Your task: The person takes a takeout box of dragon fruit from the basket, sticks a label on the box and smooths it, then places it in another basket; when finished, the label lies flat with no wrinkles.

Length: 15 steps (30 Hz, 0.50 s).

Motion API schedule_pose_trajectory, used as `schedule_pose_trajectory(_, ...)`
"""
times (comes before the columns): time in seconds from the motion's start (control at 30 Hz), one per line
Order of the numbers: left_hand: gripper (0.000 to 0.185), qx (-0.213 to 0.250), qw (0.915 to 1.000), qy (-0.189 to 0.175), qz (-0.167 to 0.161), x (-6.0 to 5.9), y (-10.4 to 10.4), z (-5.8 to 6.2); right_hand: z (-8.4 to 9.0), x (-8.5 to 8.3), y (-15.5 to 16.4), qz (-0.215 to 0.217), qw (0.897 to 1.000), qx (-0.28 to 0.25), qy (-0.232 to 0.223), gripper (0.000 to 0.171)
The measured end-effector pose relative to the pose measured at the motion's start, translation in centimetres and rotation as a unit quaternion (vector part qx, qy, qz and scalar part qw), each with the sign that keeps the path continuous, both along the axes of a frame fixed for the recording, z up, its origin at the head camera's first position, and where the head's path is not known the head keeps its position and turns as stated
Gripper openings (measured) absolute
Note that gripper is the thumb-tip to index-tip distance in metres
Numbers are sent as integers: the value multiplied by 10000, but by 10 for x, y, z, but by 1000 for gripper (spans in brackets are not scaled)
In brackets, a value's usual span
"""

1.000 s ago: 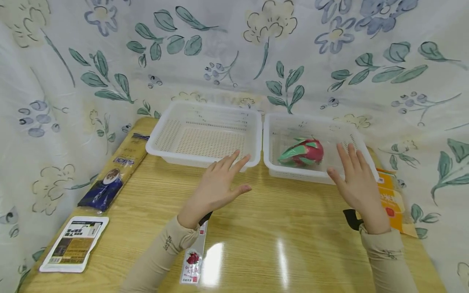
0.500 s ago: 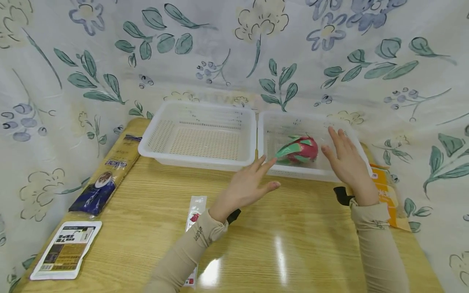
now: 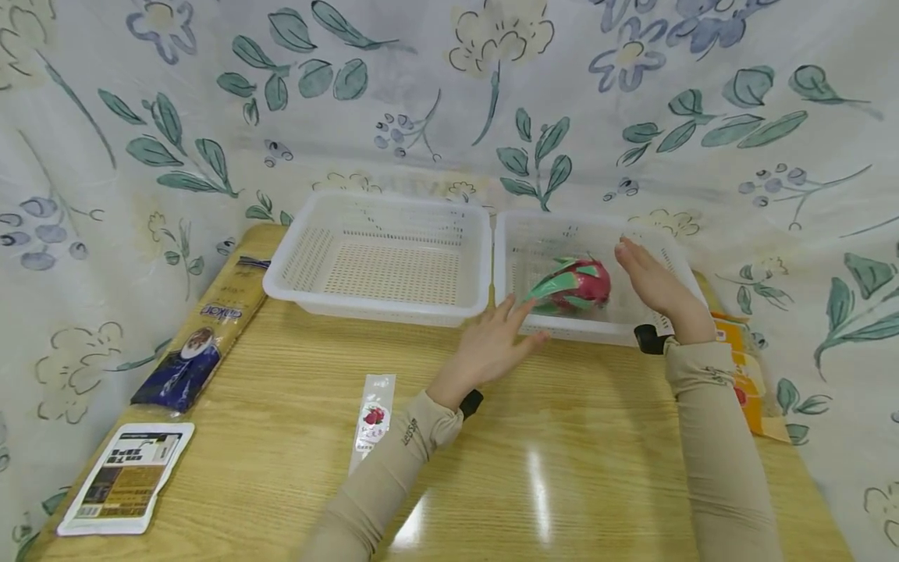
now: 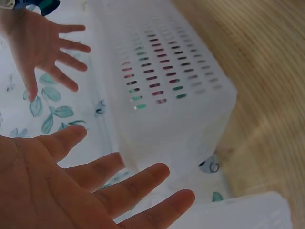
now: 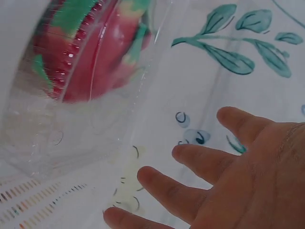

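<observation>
A red and green dragon fruit [image 3: 586,282] in clear plastic wrapping lies in the right-hand white basket [image 3: 513,234]. My left hand [image 3: 492,343] is at that basket's front left corner, fingers extended and spread; from the head view I cannot tell if they touch the rim. Over the basket's right side is my right hand [image 3: 653,285], its fingers straight and apart from the fruit. In the left wrist view the dragon fruit shows only as colour through the slots of the basket [image 4: 171,124]. The wrapped fruit [image 5: 107,57] appears close up in the right wrist view, beyond the fingers [image 5: 176,191].
A second white basket [image 3: 382,312] stands to the left. Along the table's [image 3: 583,468] left edge lie a gold and blue packet [image 3: 200,343] and a white flat pouch [image 3: 126,480]. A narrow sachet [image 3: 374,414] lies by my left forearm, an orange packet [image 3: 747,382] at the right.
My left hand has moved right, from the left basket's front to the right basket's front corner. My right hand has shifted inward over the basket and turned. The head view has shifted slightly.
</observation>
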<state>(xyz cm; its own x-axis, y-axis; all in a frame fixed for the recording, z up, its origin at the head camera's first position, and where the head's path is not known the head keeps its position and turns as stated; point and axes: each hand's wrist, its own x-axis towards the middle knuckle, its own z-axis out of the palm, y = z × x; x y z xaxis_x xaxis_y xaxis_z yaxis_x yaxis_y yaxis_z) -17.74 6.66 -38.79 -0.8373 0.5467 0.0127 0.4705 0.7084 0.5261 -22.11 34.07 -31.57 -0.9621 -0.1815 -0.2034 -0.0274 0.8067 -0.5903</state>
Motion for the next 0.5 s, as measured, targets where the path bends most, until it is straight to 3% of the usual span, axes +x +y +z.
schedule_pose_trajectory(0.27, 78, 361, 9986, -356, 145, -6, 8, -10, -3, -24, 5, -294, 9961, -428, -710, 86)
schedule_pose_trajectory(0.5, 68, 639, 9966, -453, 262, -10, 14, -16, -10, -36, 8, -344, 9938, -510, -928, 87)
